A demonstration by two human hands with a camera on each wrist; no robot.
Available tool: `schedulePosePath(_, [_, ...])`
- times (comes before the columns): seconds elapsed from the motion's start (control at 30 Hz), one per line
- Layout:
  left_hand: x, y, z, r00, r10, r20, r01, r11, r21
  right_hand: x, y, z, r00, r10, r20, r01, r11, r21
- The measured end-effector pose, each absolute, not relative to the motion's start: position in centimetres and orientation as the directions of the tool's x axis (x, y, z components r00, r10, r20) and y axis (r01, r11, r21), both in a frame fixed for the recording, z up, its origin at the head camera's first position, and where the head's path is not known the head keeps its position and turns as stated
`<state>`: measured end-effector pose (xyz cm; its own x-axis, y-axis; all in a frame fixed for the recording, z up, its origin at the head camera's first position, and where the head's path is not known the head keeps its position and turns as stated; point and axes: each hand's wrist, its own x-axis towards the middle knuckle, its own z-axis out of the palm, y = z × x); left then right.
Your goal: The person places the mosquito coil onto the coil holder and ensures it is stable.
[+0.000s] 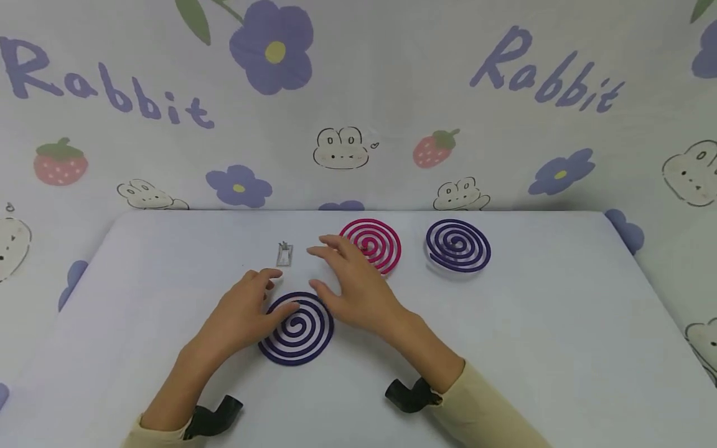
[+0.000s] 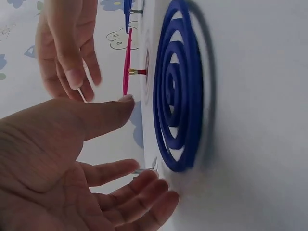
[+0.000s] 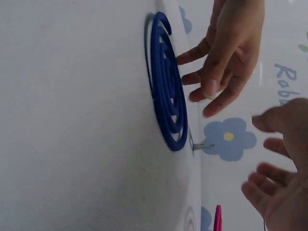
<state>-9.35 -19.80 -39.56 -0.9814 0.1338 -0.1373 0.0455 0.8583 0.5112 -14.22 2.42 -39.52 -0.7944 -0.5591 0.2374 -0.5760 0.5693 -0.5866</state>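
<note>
— While a dark-blue flat spiral coil (image 1: 297, 323) sits low over a white tabletop (image 1: 560, 348), perhaps touching it, where are the hands?
— Left hand (image 1: 241, 314) above its edge, right hand (image 1: 358, 286) just beside; both empty, thumbs wide from fingers.
— Beyond?
— Small silver-coloured rectangular frame (image 1: 279, 256), bright-pink spiral coil (image 1: 368, 246), second dark-blue spiral coil (image 1: 457, 244).

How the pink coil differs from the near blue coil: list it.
Colour: the pink coil is bright pink, the near blue coil dark blue.
Pose: the pink coil is raised on a small support; the near blue coil lies on the table.
Place: the pink coil sits farther back than the near blue coil.
Both are spirals.
</note>
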Motion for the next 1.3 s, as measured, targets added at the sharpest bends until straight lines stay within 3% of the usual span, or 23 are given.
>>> schedulePosePath(0.2, [-8.2,-21.3,-38.5,-0.970,0.188,-0.152,0.097,0.880,0.464,-14.2,1.5,-39.8,-0.679,-0.727,0.098,-0.636,0.517,-0.573])
schedulePosePath(0.37, [-7.3,-21.8,-38.2,-0.944,0.269,-0.189,0.165,0.885,0.436,-14.0,1.8,-40.4,-0.635,-0.772,-0.007,-0.626,0.521,-0.580])
schedulePosePath(0.6, [-6.8,-21.8,-38.3,-0.919,0.306,-0.248,0.184,0.891,0.416,-13.9,2.0,-41.0,-0.581,-0.812,-0.061,-0.656,0.511,-0.556])
schedulePosePath(0.9, [-6.7,-21.3,-39.2,-0.926,0.317,-0.207,0.213,0.889,0.406,-13.5,2.7,-41.2,-0.548,-0.826,-0.131,-0.667,0.527,-0.527])
schedulePosePath(1.3, [-6.7,-21.1,-39.9,-0.917,0.335,-0.218,0.226,0.884,0.409,-13.3,3.0,-41.9,-0.589,-0.794,-0.150,-0.631,0.567,-0.529])
